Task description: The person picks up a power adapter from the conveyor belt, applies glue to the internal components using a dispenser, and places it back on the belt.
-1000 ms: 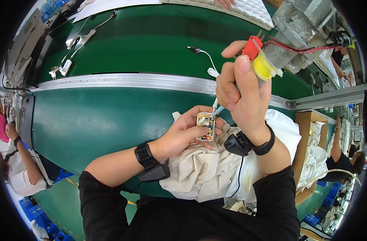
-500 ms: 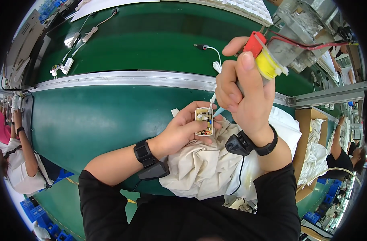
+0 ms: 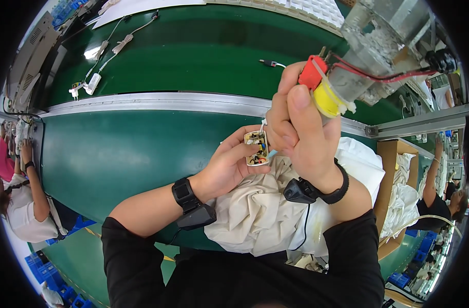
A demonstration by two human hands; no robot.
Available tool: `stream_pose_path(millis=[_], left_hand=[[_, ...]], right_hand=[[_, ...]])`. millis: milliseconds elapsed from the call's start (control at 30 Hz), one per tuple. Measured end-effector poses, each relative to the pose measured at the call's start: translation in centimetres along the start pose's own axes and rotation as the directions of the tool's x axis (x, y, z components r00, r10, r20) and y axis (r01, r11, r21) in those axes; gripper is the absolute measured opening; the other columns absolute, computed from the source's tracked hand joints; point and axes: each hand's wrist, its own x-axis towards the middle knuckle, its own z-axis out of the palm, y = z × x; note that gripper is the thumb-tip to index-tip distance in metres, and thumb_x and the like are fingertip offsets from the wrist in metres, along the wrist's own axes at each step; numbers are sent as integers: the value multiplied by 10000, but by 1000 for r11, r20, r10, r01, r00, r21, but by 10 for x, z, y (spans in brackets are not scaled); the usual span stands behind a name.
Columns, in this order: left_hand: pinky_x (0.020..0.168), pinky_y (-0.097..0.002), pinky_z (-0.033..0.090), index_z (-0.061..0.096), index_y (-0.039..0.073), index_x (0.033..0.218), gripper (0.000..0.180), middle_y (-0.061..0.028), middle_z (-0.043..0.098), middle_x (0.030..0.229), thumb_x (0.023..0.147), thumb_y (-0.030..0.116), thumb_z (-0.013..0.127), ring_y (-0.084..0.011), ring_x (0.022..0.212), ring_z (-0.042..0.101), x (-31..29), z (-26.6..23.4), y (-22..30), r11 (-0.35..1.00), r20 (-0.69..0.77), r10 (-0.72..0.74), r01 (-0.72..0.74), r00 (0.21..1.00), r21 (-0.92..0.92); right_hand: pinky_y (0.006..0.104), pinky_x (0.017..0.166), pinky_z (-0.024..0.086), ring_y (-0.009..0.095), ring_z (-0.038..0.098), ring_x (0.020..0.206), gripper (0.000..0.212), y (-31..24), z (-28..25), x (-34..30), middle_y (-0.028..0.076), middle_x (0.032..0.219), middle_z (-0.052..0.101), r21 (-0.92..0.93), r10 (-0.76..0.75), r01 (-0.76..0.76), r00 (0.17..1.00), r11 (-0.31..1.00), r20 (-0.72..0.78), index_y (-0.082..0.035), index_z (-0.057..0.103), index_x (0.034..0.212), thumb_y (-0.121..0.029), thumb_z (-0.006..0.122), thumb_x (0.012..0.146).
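My left hand (image 3: 228,160) is closed around a small white adapter housing (image 3: 249,164), its open side facing up and a populated circuit board (image 3: 255,145) showing inside. A white cable (image 3: 264,123) leaves its far end. Wrapped round a metal tool that looks like a glue gun (image 3: 350,77), my right hand (image 3: 307,120) has its thumb near the red switch part (image 3: 312,73) beside a yellow-wrapped section (image 3: 327,101). A light blue tip (image 3: 272,153) shows between that hand and the housing; whether it touches the board, I cannot tell.
Crumpled cream cloth (image 3: 255,215) lies beneath my hands, beside white plastic sheeting (image 3: 360,159). A cardboard box (image 3: 387,179) stands at the right. Beyond the metal rail (image 3: 157,100) lie white adapters with cables (image 3: 93,83). A co-worker (image 3: 29,210) is at the left.
My right hand has moved left and slightly nearer with the glue gun. The adapter housing in my left hand has shifted a little left and away from me.
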Motion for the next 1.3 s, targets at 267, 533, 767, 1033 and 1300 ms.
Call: stream_pose_path(millis=[267,533,767,1033,1300], left_hand=[[872,-370,528,362,20,1292,362,-89,518,1189,948,122,411,-165,1062,558,-4,-2,-2,1000,27,6,-5,1000,-14],[1030,-427,410,336,12,1304,389,-132,475,1263,964,199,368,-232,1179,497,-10,0,5,968,204,-66,112,977,-224],[1049,-417,391,343,9,1302,401,-147,456,1295,964,224,368,-248,1197,485,-14,8,9,959,189,-94,140,977,-246],[1052,-414,387,348,5,1298,402,-138,450,1302,965,230,370,-245,1202,481,-15,7,10,953,255,-105,171,961,-251],[1026,-388,410,338,36,1323,410,-113,435,1316,963,228,374,-224,1181,495,-17,20,12,982,165,-110,133,980,-135]], right_hand=[[209,386,222,30,258,406,291,-1,3,-4,-30,512,335,-31,-12,13,999,999,37,-51,409,1060,-329,425,973],[206,387,231,28,274,408,329,0,14,-8,-25,523,350,-3,10,-10,999,1000,36,-46,413,1060,-356,454,960],[202,384,227,21,275,412,322,3,19,-11,-24,532,361,30,-18,18,1000,999,-4,-42,419,1050,-339,490,947],[198,388,228,18,284,421,318,-6,21,-8,-28,537,369,20,-9,10,1000,1000,-23,-34,418,1057,-326,485,951],[198,385,238,21,287,425,274,-17,20,-8,-28,541,375,13,-56,55,994,998,97,-28,417,1067,-275,471,959]])
